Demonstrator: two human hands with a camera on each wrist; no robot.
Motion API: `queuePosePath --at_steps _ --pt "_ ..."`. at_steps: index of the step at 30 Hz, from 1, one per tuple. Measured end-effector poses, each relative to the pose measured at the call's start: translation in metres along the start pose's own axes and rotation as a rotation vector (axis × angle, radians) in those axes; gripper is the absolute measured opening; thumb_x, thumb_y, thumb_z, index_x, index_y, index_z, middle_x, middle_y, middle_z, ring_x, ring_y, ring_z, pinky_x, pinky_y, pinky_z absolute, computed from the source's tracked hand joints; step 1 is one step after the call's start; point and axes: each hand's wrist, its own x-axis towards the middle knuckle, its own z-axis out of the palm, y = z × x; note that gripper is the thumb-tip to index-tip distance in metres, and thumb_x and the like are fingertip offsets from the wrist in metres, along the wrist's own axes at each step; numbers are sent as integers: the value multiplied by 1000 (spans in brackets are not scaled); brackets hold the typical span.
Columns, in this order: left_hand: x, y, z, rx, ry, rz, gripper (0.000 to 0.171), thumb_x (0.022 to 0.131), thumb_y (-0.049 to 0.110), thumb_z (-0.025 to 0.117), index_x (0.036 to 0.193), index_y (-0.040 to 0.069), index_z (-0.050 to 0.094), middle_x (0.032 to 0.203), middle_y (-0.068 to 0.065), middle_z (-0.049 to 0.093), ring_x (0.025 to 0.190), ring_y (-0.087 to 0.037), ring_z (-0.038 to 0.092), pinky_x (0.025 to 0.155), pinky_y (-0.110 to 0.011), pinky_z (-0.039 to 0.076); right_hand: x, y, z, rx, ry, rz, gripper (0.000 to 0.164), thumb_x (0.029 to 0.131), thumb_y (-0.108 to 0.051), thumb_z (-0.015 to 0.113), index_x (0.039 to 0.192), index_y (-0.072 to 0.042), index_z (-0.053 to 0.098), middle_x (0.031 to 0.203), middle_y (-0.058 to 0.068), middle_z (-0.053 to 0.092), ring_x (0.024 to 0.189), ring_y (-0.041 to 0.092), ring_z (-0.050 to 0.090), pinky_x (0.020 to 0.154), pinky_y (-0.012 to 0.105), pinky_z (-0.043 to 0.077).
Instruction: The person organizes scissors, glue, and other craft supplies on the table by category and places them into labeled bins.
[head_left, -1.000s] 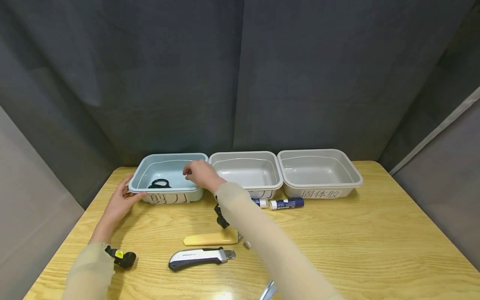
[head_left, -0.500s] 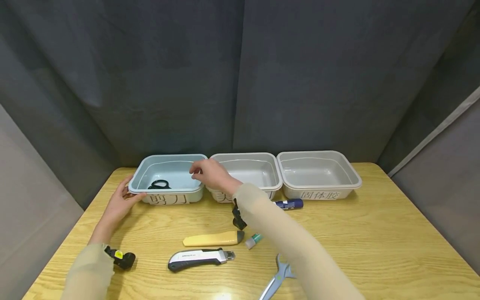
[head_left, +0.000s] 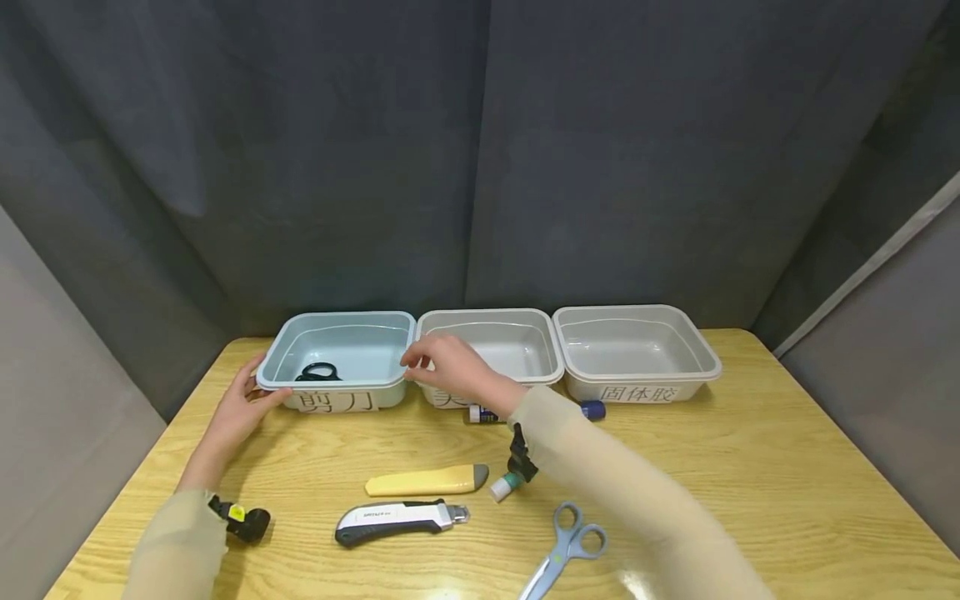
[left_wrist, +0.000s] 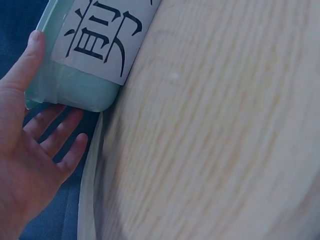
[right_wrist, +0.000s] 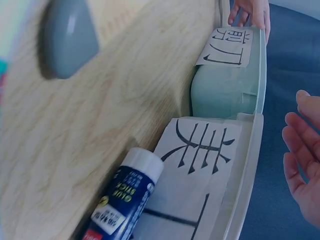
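Note:
A light blue bin (head_left: 345, 398) with a handwritten label stands at the left of a row; black-handled scissors (head_left: 318, 372) lie in it. My left hand (head_left: 238, 404) rests at its front left corner. The thumb touches the front rim (left_wrist: 33, 45), and the other fingers reach loosely along the left end. My right hand (head_left: 450, 365) is above the front left part of the middle bin (head_left: 491, 314), near the blue bin's right edge. Its fingers are loosely bent, with nothing between them; the right wrist view shows this hand (right_wrist: 306, 145) apart from the rims.
A grey-white bin (head_left: 637, 310) stands at the right. In front lie blue glue sticks (head_left: 487, 414), partly hidden by my right arm, and a green-banded stick (head_left: 506, 485). Nearer are a yellow box cutter (head_left: 423, 481), a white-and-black box cutter (head_left: 397, 521) and blue-grey scissors (head_left: 562, 546).
My right hand has moved right from over the blue bin to the middle bin, uncovering the blue-grey scissors. My left hand stays at the blue bin's corner.

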Motion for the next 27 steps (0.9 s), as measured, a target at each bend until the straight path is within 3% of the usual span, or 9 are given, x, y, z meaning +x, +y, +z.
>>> queuePosePath --at_steps 10,18,27 --pt "1 2 1 13 5 -2 87 84 40 62 147 12 10 139 -25 35 113 -26 39 82 -19 34 -41 5 -11 40 72 -44 17 83 -22 67 99 -16 68 96 -5 66 87 12 60 76 23 46" --pt "1 0 3 7 6 -16 89 84 40 63 147 11 8 141 -26 32 120 -32 37 86 -28 33 -76 13 -19 25 74 -71 21 83 -25 67 101 -15 68 95 -4 65 87 12 59 78 27 45" --pt "1 1 3 11 4 -15 88 85 40 61 147 12 7 141 -25 33 115 -27 38 81 -17 33 -112 25 -29 21 90 -121 23 82 -28 67 103 -18 67 96 -6 64 90 8 57 78 27 46"
